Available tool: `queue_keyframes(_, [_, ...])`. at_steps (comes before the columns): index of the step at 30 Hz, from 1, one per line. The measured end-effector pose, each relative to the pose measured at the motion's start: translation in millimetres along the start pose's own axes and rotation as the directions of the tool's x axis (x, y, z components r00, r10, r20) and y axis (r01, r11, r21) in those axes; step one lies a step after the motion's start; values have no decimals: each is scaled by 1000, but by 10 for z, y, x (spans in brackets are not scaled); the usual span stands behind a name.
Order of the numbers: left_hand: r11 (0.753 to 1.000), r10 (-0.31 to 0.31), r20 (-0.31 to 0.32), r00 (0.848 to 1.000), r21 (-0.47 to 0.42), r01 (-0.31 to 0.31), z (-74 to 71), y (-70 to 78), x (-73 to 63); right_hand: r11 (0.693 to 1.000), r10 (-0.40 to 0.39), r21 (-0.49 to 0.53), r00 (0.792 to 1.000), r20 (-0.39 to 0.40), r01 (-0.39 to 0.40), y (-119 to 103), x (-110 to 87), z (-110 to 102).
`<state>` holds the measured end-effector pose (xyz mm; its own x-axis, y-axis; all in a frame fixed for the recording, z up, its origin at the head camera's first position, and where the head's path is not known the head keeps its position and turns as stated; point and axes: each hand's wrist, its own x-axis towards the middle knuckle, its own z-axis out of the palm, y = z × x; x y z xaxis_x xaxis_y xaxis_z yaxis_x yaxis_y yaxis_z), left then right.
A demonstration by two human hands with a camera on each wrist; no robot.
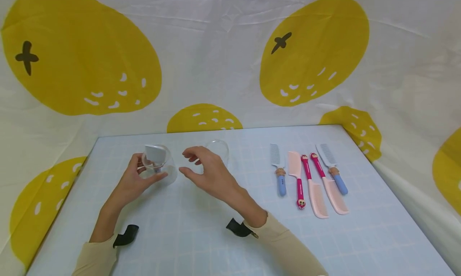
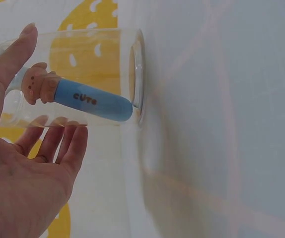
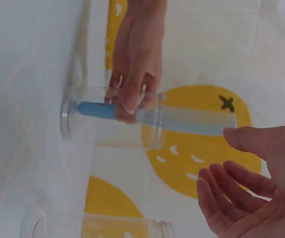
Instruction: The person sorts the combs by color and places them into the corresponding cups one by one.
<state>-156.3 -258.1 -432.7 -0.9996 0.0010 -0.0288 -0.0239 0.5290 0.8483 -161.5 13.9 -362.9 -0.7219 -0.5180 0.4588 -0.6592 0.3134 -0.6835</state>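
My left hand (image 1: 134, 183) holds a clear jar (image 1: 170, 175) upright on the table, thumb on one side and fingers on the other. Inside it stands a blue comb (image 2: 98, 101), handle end down at the jar's base, with a brown bear figure at its neck. The comb's pale toothed part (image 3: 192, 120) sticks out above the jar's mouth. To the right of this jar my right hand (image 1: 210, 173) is in the air, holding nothing, fingers loosely bent and thumb apart. In the right wrist view its thumb tip shows close by the comb's top end.
A second clear jar (image 1: 224, 149) stands behind my right hand. Off to the right lie two blue-handled combs (image 1: 281, 184) (image 1: 340, 184) and several pink combs (image 1: 300, 186). A white cloth with yellow shapes (image 1: 216, 36) hangs behind the table's far edge.
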Motion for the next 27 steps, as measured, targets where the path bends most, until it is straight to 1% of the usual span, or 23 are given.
queue_keyframes(4, [1000, -5, 2, 1000, -4, 5, 0, 4, -3, 999, -29, 12, 998, -59, 29, 44, -70, -85])
queue_keyframes(7, [1000, -7, 8, 1000, -5, 7, 3, 8, 0, 998, -53, 7, 992, -113, 54, 94, -123, -158])
queue_keyframes(11, [1000, -18, 12, 1000, 2, 18, -4, 7, -6, 998, -58, 5, 983, -173, 59, 157, -191, -267])
queue_keyframes(18, [1000, -23, 15, 1000, 7, 23, -9, -8, -5, 1000, 26, 7, 971, -238, -25, 302, -347, -460])
queue_keyframes(24, [1000, -24, 19, 1000, 2, 24, -16, 8, -12, 996, 84, 17, 947, -310, -83, 454, -474, -622])
queue_keyframes(27, [1000, -31, 21, 999, 6, 31, -11, 15, -8, 993, 116, 18, 936, -333, -117, 537, -552, -708])
